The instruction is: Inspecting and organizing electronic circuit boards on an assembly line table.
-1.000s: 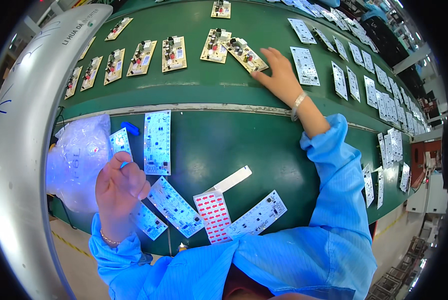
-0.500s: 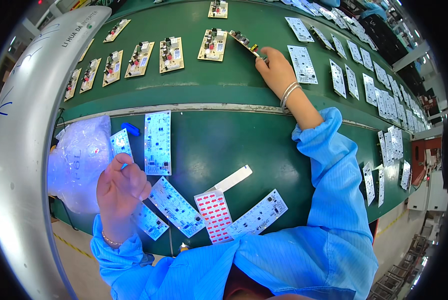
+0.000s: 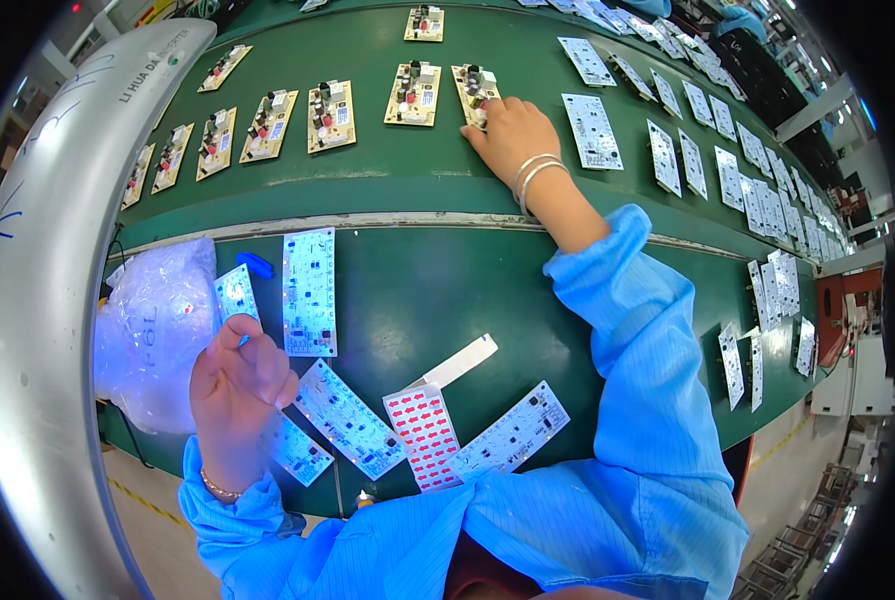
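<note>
My right hand reaches to the far side of the bench and grips the near end of a tan circuit board. The board lies component side up, its near end partly hidden by my fingers. My left hand is raised with its fingers curled in and thumb close to the forefinger; whether something small sits between them I cannot make out. Near it lie a white circuit board, another white board and a sheet of red arrow stickers. A further white board lies right of the sheet.
Several tan boards stand in a row on the green surface. White boards cover its right side. A clear plastic bag and blue cap-like piece lie at left, beside a large silver lamp housing.
The tan board in my right hand has gone from tilted up on edge to lying flat beside the row. My right hand has shifted left; my left hand stays nearly in place.
</note>
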Demonstrator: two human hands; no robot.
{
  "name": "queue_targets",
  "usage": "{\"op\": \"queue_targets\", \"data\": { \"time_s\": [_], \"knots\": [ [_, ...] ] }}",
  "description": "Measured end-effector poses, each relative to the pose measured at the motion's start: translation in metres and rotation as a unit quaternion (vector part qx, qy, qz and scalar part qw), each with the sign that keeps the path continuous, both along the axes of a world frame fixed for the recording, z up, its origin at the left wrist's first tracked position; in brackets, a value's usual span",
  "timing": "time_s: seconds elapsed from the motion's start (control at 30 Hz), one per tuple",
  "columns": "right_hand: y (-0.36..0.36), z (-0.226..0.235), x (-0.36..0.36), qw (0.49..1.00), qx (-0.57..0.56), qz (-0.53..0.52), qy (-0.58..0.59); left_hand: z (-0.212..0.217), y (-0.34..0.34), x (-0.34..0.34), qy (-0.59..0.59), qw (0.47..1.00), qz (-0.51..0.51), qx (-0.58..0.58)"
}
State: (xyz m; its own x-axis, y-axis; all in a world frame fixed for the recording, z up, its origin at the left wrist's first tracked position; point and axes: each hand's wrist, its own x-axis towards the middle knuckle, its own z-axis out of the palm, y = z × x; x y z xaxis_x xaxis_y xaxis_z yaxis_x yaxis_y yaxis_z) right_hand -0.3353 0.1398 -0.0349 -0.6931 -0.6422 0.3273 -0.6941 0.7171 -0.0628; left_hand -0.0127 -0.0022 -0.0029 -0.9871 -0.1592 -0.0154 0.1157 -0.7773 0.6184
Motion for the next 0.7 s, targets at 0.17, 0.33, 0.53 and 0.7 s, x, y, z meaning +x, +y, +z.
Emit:
{"op": "queue_targets", "data": {
  "time_s": [0.17,0.33,0.53,0.7],
  "knots": [
    [-0.004,0.010,-0.028,0.998,-0.054,-0.002,-0.015,0.000,0.003,0.004,-0.011,1.000,0.025,0.005],
    [0.035,0.029,-0.146,0.988,0.022,-0.148,0.045,0.008,0.009,-0.001,-0.045,0.997,0.056,-0.019],
    [0.063,0.001,-0.202,0.969,0.036,-0.224,-0.099,0.001,0.002,-0.002,-0.030,0.999,0.030,-0.019],
    [0.044,0.040,-0.157,0.988,-0.115,-0.094,-0.039,-0.001,0.002,0.002,-0.037,0.994,0.063,-0.084]
  ]
}}
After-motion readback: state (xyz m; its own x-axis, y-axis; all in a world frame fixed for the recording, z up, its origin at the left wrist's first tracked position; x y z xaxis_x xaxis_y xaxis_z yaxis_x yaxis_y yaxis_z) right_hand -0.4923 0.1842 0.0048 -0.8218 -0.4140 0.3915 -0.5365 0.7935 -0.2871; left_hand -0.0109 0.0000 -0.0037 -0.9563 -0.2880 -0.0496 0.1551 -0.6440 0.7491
